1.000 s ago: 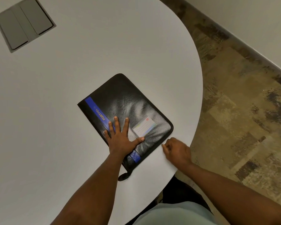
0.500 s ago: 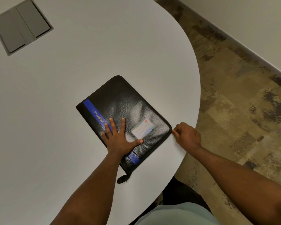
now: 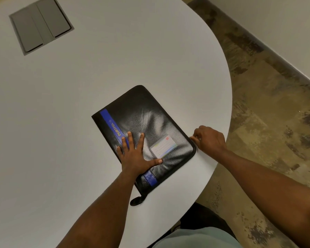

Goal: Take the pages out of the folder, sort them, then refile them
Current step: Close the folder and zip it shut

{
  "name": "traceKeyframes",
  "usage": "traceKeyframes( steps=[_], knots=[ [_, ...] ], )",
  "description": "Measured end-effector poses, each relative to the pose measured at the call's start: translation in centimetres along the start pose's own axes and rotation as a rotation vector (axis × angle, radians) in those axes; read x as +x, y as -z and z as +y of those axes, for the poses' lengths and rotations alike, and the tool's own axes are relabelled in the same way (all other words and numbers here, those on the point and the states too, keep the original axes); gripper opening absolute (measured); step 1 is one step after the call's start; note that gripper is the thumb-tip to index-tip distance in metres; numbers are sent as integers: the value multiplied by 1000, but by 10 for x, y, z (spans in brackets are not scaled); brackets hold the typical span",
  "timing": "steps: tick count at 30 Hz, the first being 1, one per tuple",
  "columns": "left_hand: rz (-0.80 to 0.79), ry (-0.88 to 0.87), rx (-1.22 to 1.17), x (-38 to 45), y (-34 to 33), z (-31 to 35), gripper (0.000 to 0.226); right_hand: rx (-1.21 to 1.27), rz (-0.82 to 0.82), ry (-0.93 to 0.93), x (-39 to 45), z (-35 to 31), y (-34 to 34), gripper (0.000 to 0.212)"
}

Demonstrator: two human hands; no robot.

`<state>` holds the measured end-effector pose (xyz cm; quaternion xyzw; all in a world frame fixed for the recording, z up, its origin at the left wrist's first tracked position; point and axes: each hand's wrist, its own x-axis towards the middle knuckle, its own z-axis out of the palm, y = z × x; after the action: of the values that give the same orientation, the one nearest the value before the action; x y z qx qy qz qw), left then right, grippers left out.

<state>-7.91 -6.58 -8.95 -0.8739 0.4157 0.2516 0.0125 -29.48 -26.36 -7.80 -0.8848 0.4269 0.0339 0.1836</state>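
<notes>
A pale grey rounded counter (image 3: 79,122) fills most of the view, with mottled brown flooring (image 3: 268,104) beyond its curved edge on the right and a light wall (image 3: 284,24) past that. Set flush into the counter at the far left is a grey hatch (image 3: 40,25) with two flaps.

The folder (image 3: 145,122), black with a blue stripe (image 3: 111,125) bearing yellow lettering, lies flat and closed near the counter's right edge, turned at an angle. A small pale card (image 3: 163,146) sits in a clear pocket on its cover. A black tab (image 3: 136,200) sticks out from the folder's near corner onto the counter.

The left hand (image 3: 136,156) lies flat on the cover, fingers spread, palm pressing down over the near part of the stripe, thumb pointing toward the card; it grasps nothing. The right hand (image 3: 208,140) is at the folder's right edge, just beyond the rounded corner, its fingertips pinched together against the rim. What the grip is clenched on is too small to make out; it may be a zip pull. No pages are visible.

Below, a light shirt (image 3: 195,238) and dark trousers (image 3: 200,217) show at the counter's near edge.
</notes>
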Motion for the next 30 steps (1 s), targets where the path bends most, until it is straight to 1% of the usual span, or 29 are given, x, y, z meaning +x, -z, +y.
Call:
traceKeyframes(
  steps=[9,16,23,30],
  knots=[
    [-17,5,30,2,4,0,128,30,-12,43,37,-14,3,26],
    [-43,3,63,8,8,-5,138,45,-21,75,70,-28,5,25],
    [-60,-32,104,21,24,-18,142,61,-29,110,106,-46,5,25],
    [-40,-61,90,25,23,-24,143,94,-24,91,142,-62,5,23]
  ],
)
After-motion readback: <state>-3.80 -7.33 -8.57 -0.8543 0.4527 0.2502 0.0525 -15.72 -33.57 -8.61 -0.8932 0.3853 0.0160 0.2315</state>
